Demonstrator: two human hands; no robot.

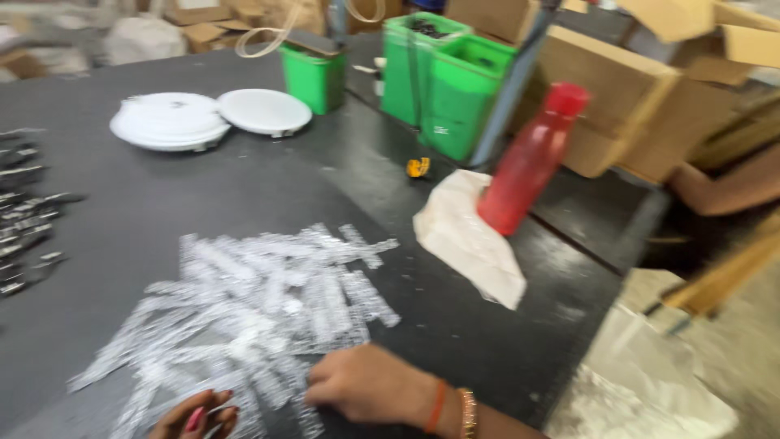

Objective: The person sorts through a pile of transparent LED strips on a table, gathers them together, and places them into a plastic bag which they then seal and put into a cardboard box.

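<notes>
Fingers of right hand [366,384] curled on silvery strips [252,309], left hand [195,419] pinching 1, black table [244,187], cardboard boxes [617,106] behind.

Dark table [244,187] bears silvery strips [260,301], white discs [171,120], red bottle [530,158].

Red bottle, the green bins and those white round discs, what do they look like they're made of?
Red bottle: probably plastic, translucent body with an opaque red cap. Green bins: likely moulded plastic, uniform bright colour and thin, straight walls. White discs: smooth and matte, possibly plastic or painted metal; the blur leaves it open.
</notes>
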